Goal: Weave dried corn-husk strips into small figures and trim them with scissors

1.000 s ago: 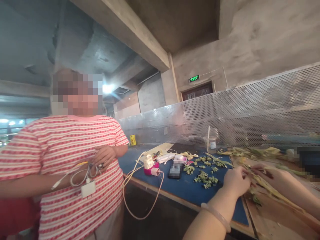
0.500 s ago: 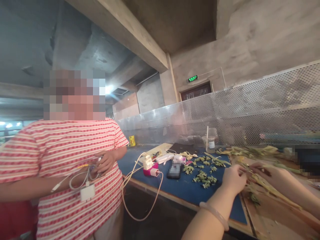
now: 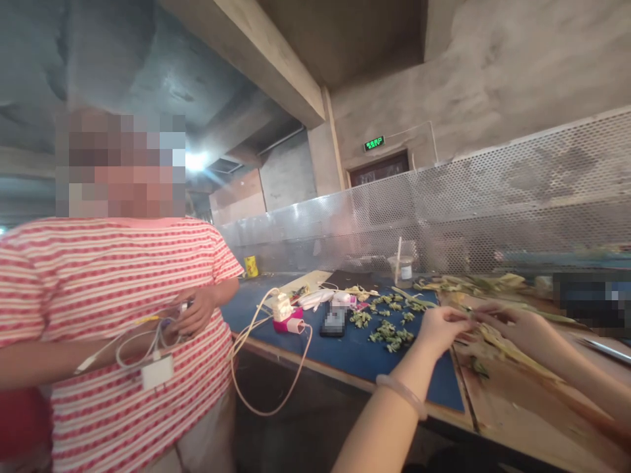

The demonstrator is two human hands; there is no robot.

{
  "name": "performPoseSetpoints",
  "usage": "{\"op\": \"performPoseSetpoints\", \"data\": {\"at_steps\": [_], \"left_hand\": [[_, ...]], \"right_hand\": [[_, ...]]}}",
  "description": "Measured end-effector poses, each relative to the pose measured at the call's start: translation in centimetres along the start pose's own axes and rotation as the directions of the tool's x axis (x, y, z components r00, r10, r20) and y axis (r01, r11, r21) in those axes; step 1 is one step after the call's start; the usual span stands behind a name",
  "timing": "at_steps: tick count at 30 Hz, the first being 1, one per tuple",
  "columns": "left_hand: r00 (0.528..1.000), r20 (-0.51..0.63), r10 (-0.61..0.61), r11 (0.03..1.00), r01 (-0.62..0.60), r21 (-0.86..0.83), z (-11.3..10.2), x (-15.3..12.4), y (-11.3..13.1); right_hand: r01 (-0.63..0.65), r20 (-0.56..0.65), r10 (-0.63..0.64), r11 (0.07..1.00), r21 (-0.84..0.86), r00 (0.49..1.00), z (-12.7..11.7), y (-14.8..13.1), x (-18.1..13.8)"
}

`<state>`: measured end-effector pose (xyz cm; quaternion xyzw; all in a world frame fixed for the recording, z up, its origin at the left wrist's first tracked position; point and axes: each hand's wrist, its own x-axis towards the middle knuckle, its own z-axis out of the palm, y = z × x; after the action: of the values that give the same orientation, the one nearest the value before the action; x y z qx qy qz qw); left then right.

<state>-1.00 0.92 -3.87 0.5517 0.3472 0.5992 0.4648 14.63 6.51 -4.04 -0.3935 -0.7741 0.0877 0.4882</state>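
My left hand [image 3: 438, 328] and my right hand [image 3: 515, 325] meet above the seam between the blue mat [image 3: 345, 355] and a wooden board [image 3: 532, 414]. Both pinch a thin green plant stem [image 3: 476, 320] stretched between their fingertips. A pale bangle [image 3: 401, 394] circles my left wrist. Small green plant pieces [image 3: 387, 332] lie scattered on the mat just left of my left hand. Longer yellow-green stalks [image 3: 513, 355] lie on the board under my right hand.
A person in a red-striped shirt [image 3: 113, 328] stands left, holding white cables. On the mat sit a phone [image 3: 334, 320], a pink charger [image 3: 288, 322] with a trailing cord, and a plastic cup [image 3: 403, 269]. A perforated metal screen [image 3: 468, 210] backs the table.
The view has swung slightly right and down, shifting everything left. My hands stay together on the stem. The other person's hands have dropped a little with the cables.
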Motion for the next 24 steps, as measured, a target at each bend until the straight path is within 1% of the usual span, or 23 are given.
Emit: {"op": "performPoseSetpoints", "data": {"at_steps": [1, 2, 3, 5, 7, 10, 11, 13, 15, 17, 20, 22, 24], "left_hand": [[1.0, 0.016, -0.004, 0.999, 0.005, -0.036, 0.0, 0.0, 0.0], [0.999, 0.042, -0.014, 0.999, 0.016, -0.052, 0.0, -0.1, 0.1], [0.998, 0.063, -0.029, 0.998, 0.032, -0.059, 0.0, -0.1, 0.2], [0.995, 0.083, -0.047, 0.997, 0.052, -0.063, 0.1, -0.1, 0.6], [0.994, 0.083, -0.071, 0.995, 0.077, -0.071, 0.1, -0.2, 1.0], [0.992, 0.097, -0.082, 0.991, 0.092, -0.098, -0.1, -0.2, 1.5], [0.989, 0.118, -0.084, 0.991, 0.096, -0.097, -0.3, -0.2, 1.6], [0.99, 0.107, -0.089, 0.994, 0.096, -0.06, -0.5, -0.1, 1.7], [0.994, 0.07, -0.084, 0.996, 0.084, -0.002, -0.7, 0.1, 1.6], [0.996, 0.064, -0.059, 0.998, 0.061, -0.022, -0.9, 0.4, 1.4], [0.996, 0.071, -0.053, 0.998, 0.054, -0.019, -1.0, 0.6, 1.4], [0.997, 0.053, -0.062, 0.998, 0.063, 0.0, -1.0, 0.6, 1.6], [0.997, 0.057, -0.049, 0.999, 0.05, -0.007, -1.0, 0.5, 1.7]], "right_hand": [[-0.02, 0.08, 0.017, 0.999, 0.036, 0.997, -0.3, -0.3, -0.1], [-0.056, 0.108, 0.05, 0.997, 0.055, 0.993, -0.5, -0.8, -0.2], [-0.064, 0.116, 0.054, 0.994, 0.09, 0.992, -0.8, -1.3, -0.3], [-0.046, 0.12, 0.018, 0.972, 0.228, 0.993, -1.2, -2.5, -0.6], [-0.081, 0.167, 0.027, 0.941, 0.328, 0.986, -1.6, -3.5, -0.9], [-0.238, 0.161, 0.188, 0.884, 0.403, 0.969, -1.8, -4.2, -1.1], [-0.273, 0.174, 0.218, 0.858, 0.435, 0.96, -1.8, -4.2, -1.2], [-0.296, 0.18, 0.238, 0.824, 0.483, 0.954, -1.9, -4.1, -1.2], [-0.286, 0.165, 0.234, 0.81, 0.512, 0.958, -1.9, -4.1, -1.2], [-0.289, 0.174, 0.231, 0.801, 0.524, 0.957, -2.1, -4.3, -1.1], [-0.266, 0.184, 0.199, 0.824, 0.501, 0.963, -2.3, -4.6, -1.1], [-0.257, 0.178, 0.194, 0.839, 0.48, 0.965, -2.4, -4.7, -1.1], [-0.253, 0.179, 0.189, 0.846, 0.469, 0.965, -2.4, -4.8, -1.1]]}}
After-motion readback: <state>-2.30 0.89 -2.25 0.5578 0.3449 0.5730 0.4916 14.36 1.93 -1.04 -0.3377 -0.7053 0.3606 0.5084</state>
